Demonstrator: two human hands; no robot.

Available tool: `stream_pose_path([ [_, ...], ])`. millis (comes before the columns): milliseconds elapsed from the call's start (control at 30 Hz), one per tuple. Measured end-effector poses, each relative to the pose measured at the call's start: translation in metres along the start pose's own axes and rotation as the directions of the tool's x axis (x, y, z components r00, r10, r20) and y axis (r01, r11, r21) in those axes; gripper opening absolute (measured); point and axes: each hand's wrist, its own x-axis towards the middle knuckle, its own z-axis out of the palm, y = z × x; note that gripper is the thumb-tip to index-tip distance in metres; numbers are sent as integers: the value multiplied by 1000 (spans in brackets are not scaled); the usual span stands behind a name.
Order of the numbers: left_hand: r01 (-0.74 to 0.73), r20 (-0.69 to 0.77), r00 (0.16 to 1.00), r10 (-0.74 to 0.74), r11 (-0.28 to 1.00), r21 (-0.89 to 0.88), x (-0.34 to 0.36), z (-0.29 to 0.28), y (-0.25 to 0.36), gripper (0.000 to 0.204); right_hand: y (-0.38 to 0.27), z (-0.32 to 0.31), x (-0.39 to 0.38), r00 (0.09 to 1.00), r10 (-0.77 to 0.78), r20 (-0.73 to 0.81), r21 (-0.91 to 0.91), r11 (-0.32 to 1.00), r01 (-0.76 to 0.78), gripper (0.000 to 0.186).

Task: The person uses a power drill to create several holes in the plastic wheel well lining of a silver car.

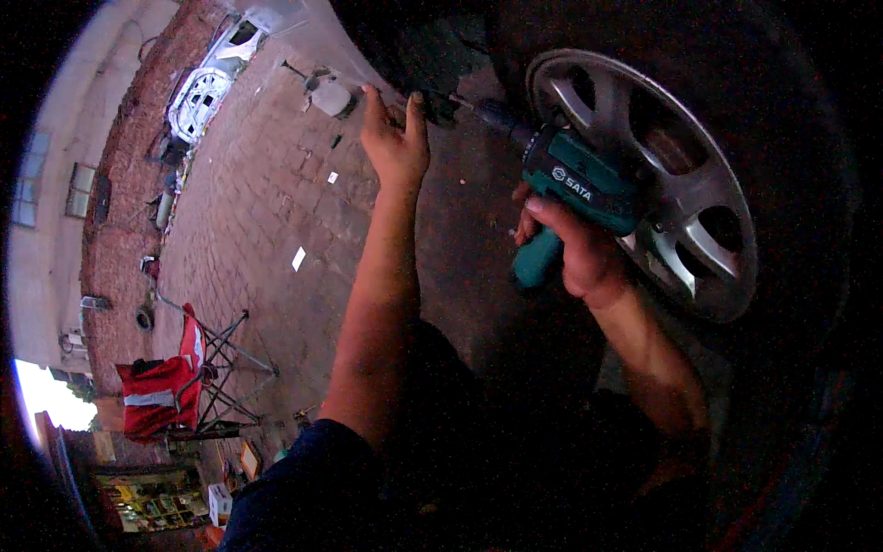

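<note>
My right hand is wrapped round the handle of a green and black cordless drill. The drill lies in front of a silver alloy wheel, its chuck and thin bit pointing to the upper left. Beyond the bit's tip, my left hand is raised with thumb and a finger upright on either side of something dark at the edge of a shadowed dark part. What sits between those fingers is too dark to make out. The bit's tip ends close to the left thumb, against the dark area under the vehicle.
A pale rounded object lies on the brick paving beyond my left hand, with scraps of white paper nearer. A red folding chair stands at left. Farther off are a white car body part and a tyre.
</note>
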Motion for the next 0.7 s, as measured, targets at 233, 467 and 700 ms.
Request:
stream_pose_path([
  [233, 65, 15, 998, -67, 994, 92, 0, -6, 7, 70, -12, 6, -5, 999, -13, 50, -2, 1000, 13, 28],
  [467, 122, 65, 989, -129, 987, 101, 11, -20, -6, 75, -33, 29, -7, 990, -48, 130, 44, 998, 43, 33],
  [700, -100, 0, 995, 100, 994, -45, 49, -66, 30, 79, -59, 48, -14, 970, -192, 150, 66, 981, 184, 34],
])
